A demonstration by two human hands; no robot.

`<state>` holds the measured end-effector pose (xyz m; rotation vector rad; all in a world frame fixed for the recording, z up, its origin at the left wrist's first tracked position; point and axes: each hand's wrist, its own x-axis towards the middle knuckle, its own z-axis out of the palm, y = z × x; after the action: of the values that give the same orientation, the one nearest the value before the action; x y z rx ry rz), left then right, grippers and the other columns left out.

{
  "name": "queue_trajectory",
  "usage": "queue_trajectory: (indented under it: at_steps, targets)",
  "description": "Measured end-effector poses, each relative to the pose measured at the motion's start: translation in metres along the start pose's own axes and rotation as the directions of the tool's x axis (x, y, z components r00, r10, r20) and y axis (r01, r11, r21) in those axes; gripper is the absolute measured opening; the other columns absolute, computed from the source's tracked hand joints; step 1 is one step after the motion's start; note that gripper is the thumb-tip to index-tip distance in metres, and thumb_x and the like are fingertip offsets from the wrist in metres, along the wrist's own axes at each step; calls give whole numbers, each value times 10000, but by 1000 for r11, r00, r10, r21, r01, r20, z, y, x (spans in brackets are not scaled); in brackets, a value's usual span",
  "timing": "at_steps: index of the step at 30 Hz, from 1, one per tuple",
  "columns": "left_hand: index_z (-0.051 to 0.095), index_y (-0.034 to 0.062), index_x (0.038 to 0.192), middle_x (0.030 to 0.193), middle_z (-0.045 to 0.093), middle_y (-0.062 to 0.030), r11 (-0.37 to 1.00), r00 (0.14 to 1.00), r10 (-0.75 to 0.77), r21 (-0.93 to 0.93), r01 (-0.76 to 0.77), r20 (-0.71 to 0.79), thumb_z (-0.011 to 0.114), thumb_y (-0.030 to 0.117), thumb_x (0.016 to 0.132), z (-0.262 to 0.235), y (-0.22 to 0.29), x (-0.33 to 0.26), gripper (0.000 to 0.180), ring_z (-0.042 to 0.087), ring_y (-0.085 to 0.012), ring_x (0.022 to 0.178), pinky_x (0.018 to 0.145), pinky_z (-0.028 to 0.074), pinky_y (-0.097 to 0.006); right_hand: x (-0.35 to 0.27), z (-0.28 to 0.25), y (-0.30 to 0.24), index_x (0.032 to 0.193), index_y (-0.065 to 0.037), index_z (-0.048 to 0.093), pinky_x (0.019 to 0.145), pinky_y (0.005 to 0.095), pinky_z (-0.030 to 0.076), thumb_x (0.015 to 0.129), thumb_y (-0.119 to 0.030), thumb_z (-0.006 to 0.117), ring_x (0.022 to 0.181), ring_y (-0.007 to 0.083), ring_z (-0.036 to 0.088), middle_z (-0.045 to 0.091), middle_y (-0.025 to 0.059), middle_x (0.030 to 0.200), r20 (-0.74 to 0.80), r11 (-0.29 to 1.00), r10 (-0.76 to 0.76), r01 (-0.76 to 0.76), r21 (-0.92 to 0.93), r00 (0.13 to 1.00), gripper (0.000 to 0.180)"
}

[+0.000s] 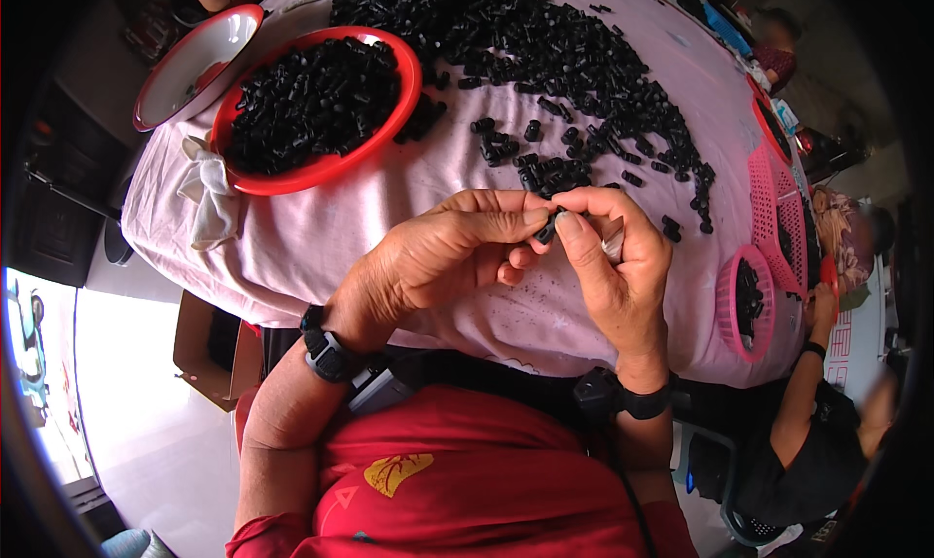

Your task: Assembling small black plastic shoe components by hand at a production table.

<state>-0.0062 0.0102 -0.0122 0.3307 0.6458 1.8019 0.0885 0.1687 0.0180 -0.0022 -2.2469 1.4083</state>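
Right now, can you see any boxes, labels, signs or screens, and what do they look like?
Cardboard box: brown, open, on the floor under the table's left side.
Shirt emblem: yellow leaf-like shape on the red shirt, bottom centre.
Printed sheet: white with red marks, far right.
No screen shows.

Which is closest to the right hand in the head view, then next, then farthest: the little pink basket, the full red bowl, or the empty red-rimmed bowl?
From the right hand:
1. Little pink basket, just to its right at the table edge.
2. Full red bowl, up and left.
3. Empty red-rimmed bowl, farthest left.
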Motion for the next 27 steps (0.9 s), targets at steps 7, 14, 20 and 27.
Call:
queue_trajectory:
  at_steps: [7,14,20,27]
  targets:
    - [605,45,1116,893,611,-11,932,982,141,350,-91,-122,638,187,914,14,3,-3,249,540,-79,754,695,446,-210,0,3,2,962,-15,605,499,176,391,888,-100,656,558,9,515,602,-24,660,1,1000,-4,4,16,1000,123]
    - [617,52,1109,899,639,-17,951,986,112,300,-72,-119,628,178,919,10,7,-4,228,555,-72,774,712,457,-208,0,1,-3,972,-14,606,502,172,388,890,-89,651,561,5,510,599,-28,660,6,999,-8,7,35,1000,120]
    - [621,50,1113,916,634,-5,954,987,128,284,-95,-101,642,151,904,10,10,-6,233,557,-68,789,723,464,-205,-1,2,1,980,-13,607,505,168,386,891,-79,647,563,1,506,596,-33,660,8,999,-14,14,50,1000,118]
    - [625,51,1092,956,630,12,902,954,295,347,-258,-57,690,98,859,3,8,-3,247,553,-62,796,729,461,-199,-2,-4,-5,990,-11,608,509,164,384,893,-68,642,565,-4,501,592,-38,661,10,998,-20,19,66,1000,117]
